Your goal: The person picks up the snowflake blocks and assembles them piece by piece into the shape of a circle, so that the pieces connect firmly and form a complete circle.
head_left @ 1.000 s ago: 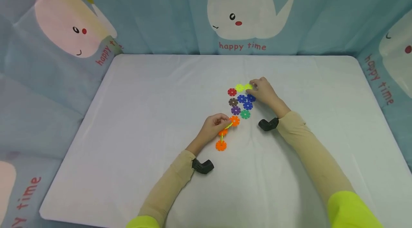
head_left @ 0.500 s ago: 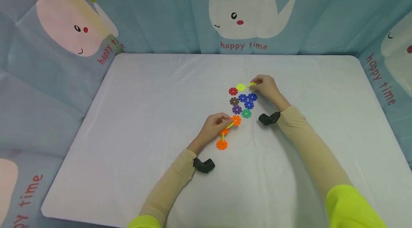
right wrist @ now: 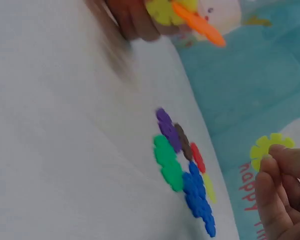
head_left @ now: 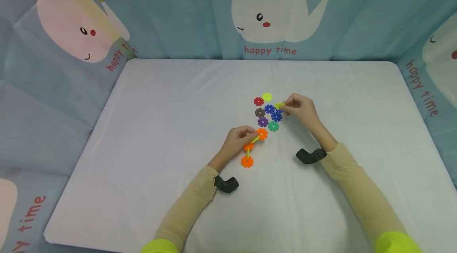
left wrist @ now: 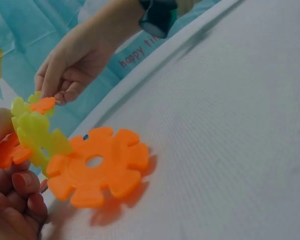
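The grip of the right hand (head_left: 302, 110) pinches a yellow disc (head_left: 280, 106) at its left, while the left hand (head_left: 237, 140) clamps an orange-and-yellow chain (head_left: 248, 147) jutting right and near.

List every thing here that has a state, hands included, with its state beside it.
Orange-and-yellow chain: joined, held
Raised yellow disc: pinched, unattached
Left hand: holding the chain
Right hand: pinching that raised yellow disc
Other yellow disc: flat
Red disc: flat
Brown disc: flat
Purple disc: flat
Green disc: flat
Blue discs: flat, close together
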`<state>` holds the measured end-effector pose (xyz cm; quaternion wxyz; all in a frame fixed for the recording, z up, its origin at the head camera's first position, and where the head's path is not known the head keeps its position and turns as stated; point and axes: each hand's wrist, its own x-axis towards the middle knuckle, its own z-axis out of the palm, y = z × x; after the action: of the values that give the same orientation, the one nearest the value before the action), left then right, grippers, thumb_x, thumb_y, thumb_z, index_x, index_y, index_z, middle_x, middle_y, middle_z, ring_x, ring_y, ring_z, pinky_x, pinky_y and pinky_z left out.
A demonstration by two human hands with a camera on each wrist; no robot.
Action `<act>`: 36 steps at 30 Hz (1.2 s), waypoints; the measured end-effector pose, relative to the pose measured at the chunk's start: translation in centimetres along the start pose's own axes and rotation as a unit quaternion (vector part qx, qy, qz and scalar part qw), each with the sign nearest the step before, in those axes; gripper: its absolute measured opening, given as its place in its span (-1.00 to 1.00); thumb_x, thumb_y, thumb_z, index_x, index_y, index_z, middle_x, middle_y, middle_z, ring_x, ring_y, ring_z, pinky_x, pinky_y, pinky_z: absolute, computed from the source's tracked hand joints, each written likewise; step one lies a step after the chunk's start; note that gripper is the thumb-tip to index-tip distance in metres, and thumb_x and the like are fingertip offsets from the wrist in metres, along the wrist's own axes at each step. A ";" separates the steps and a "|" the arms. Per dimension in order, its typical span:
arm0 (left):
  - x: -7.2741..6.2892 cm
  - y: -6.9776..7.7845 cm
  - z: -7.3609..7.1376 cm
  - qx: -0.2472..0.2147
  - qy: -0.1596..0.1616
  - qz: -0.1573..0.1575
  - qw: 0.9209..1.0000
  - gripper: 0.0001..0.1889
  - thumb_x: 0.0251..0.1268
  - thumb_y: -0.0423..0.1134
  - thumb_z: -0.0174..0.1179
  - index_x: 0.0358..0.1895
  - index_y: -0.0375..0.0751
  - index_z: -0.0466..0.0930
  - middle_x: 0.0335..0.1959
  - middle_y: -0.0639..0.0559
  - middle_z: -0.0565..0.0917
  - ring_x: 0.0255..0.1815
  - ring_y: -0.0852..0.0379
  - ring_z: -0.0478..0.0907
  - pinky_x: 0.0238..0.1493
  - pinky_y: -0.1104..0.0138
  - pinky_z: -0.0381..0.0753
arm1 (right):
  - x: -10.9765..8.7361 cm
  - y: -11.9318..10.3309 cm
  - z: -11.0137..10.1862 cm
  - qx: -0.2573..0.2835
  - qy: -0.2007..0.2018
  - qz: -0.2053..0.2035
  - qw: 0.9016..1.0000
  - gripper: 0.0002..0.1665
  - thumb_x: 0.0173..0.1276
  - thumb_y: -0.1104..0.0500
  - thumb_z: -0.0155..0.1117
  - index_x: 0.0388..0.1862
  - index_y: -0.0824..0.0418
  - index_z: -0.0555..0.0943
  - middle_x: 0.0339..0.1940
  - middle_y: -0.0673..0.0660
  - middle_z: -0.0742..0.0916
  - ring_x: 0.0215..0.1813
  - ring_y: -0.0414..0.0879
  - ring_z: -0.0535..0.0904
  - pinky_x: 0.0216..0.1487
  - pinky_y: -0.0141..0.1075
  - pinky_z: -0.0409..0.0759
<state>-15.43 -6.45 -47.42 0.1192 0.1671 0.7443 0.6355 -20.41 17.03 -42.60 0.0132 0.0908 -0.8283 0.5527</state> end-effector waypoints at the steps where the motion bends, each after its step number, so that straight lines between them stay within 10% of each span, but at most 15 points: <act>1: 0.0 0.0 0.0 0.000 -0.001 -0.001 1.000 -0.81 0.22 -0.22 0.14 -0.29 -0.32 0.59 -0.60 0.04 0.48 -0.61 0.16 0.29 -0.55 0.44 0.28 | -0.4 0.0 0.1 0.010 -0.005 -0.003 1.000 -0.80 0.15 0.30 0.29 -0.39 0.44 0.50 -0.46 0.21 0.65 -0.51 -0.14 0.54 -0.39 -0.34 0.52; 24: 0.2 0.1 -0.1 -0.001 0.008 -0.009 1.000 -0.82 0.21 -0.24 0.15 -0.32 -0.33 0.59 -0.57 0.03 0.51 -0.58 0.16 0.31 -0.52 0.43 0.30 | -4.7 2.6 3.5 0.219 -0.068 -0.110 0.967 -0.86 0.02 0.66 0.14 -0.42 0.56 0.47 -0.37 0.32 0.58 -0.30 -0.10 0.57 -0.26 -0.31 0.53; 36: 0.2 0.1 0.1 -0.017 0.012 -0.016 1.000 -0.84 0.23 -0.26 0.12 -0.33 -0.34 0.55 -0.55 0.01 0.54 -0.63 0.16 0.33 -0.56 0.42 0.34 | -5.2 1.1 3.6 0.190 -0.076 -0.147 0.968 -0.78 -0.07 0.76 0.10 -0.44 0.59 0.48 -0.41 0.40 0.54 -0.31 -0.16 0.54 -0.28 -0.41 0.51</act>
<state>-15.61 -6.28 -47.34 0.1235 0.1458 0.7374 0.6479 -15.22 14.80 -45.64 0.0131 0.2540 -0.6843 0.6834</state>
